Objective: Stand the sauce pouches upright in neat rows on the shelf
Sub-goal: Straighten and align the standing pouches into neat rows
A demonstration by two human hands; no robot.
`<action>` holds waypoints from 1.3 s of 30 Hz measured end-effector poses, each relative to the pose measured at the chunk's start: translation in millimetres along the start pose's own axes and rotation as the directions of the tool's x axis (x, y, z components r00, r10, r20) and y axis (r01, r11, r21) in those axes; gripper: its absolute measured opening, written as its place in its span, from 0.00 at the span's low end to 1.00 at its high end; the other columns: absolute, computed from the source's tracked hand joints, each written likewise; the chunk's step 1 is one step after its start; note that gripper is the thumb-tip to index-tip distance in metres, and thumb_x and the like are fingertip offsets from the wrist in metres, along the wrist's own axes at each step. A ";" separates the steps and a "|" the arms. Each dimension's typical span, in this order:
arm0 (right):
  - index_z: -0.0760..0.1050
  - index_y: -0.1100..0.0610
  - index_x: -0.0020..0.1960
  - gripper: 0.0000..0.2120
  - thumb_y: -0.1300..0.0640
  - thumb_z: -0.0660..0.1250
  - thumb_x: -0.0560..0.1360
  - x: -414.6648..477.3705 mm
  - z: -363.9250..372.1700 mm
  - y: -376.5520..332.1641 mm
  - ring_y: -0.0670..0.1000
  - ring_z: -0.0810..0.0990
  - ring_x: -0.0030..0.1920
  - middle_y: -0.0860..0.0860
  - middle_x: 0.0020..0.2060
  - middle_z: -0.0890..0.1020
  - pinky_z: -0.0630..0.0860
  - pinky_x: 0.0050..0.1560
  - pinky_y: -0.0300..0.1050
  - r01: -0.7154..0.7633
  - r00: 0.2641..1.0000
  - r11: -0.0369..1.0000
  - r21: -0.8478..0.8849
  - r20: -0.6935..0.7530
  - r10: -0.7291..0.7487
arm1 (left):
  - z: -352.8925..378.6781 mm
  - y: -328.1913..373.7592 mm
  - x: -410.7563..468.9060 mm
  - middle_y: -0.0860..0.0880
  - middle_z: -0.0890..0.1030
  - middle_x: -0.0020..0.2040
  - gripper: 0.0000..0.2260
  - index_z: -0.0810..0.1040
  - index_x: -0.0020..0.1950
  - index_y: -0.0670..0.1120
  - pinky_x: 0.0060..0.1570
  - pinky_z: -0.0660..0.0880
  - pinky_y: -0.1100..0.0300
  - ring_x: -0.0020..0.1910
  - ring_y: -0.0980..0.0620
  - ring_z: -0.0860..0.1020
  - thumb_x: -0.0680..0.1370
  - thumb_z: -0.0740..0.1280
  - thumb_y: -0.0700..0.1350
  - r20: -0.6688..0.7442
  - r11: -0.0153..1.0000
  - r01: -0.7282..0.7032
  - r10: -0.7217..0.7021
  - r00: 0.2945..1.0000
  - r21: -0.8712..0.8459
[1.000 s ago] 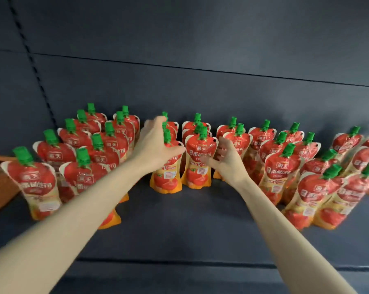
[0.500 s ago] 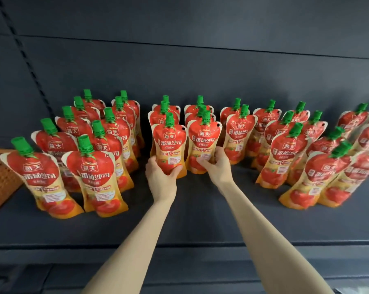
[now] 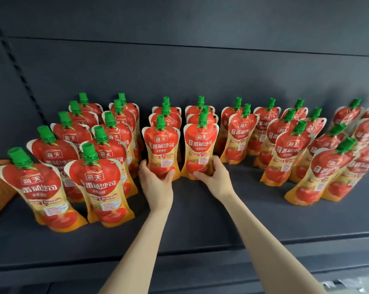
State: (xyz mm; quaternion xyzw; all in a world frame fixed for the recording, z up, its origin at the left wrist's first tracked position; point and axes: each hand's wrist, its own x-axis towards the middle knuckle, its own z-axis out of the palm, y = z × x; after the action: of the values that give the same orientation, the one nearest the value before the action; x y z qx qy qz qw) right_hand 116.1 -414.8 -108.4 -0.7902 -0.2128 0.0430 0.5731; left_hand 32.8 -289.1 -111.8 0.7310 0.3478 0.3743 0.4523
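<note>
So that the two front pouches stand straight in line, the left hand [image 3: 156, 183] grips one pouch [image 3: 161, 151] low down, and the right hand [image 3: 213, 179] grips its neighbour [image 3: 200, 149].

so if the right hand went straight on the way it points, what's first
The right hand grips the front tomato sauce pouch of its row; straight on lies the next pouch behind, probably close, though depth is unclear.
</note>
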 end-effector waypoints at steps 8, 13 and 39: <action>0.70 0.56 0.59 0.19 0.58 0.72 0.71 1.4 -11.7 4.1 0.44 0.76 0.54 0.45 0.53 0.77 0.71 0.53 0.35 0.014 0.999 0.999 -0.038 0.040 -0.013 | -0.6 -4.1 2.6 0.41 0.72 0.64 0.30 0.65 0.68 0.41 0.61 0.70 0.52 0.65 0.44 0.70 0.70 0.74 0.45 0.008 1.000 -0.006 0.006 1.000 -0.017; 0.70 0.55 0.57 0.17 0.58 0.72 0.71 2.8 -14.1 6.4 0.44 0.76 0.54 0.46 0.54 0.78 0.71 0.51 0.31 0.013 0.998 0.999 -0.044 0.063 -0.010 | -1.0 -3.7 2.2 0.42 0.72 0.65 0.30 0.65 0.68 0.41 0.61 0.70 0.52 0.65 0.44 0.70 0.70 0.74 0.45 -0.002 1.000 -0.005 0.005 1.000 -0.027; 0.66 0.56 0.65 0.23 0.57 0.70 0.73 3.9 -12.7 5.4 0.49 0.74 0.62 0.50 0.62 0.76 0.70 0.59 0.39 0.000 0.997 0.994 -0.105 0.078 0.008 | 2.1 -2.6 1.4 0.42 0.71 0.65 0.31 0.64 0.68 0.42 0.61 0.71 0.49 0.66 0.43 0.69 0.70 0.74 0.48 0.013 0.999 0.000 -0.001 1.000 0.040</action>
State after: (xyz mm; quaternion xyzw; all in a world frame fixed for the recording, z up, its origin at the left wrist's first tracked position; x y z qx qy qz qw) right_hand 125.1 -426.0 -108.4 -0.8173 -0.2355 0.0638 0.5220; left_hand 34.8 -287.8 -114.5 0.7423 0.3523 0.3624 0.4400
